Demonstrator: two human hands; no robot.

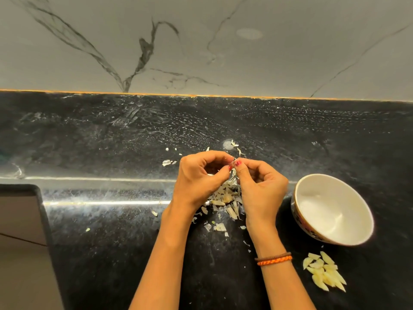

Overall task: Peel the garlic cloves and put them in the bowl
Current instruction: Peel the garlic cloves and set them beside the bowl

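While both hands, left [196,175] and right [260,186], pinch a clove [232,164] mid-peel, peeled cloves [324,270] wait near the table's front edge; the bowl [312,229] holds none.

White bowl [330,211], black speckled counter [111,253], pale yellow cloves [324,271]

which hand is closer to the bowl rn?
Right. The right hand sits just left of the bowl, nearly beside its rim; the left hand is farther left, beyond the right one.
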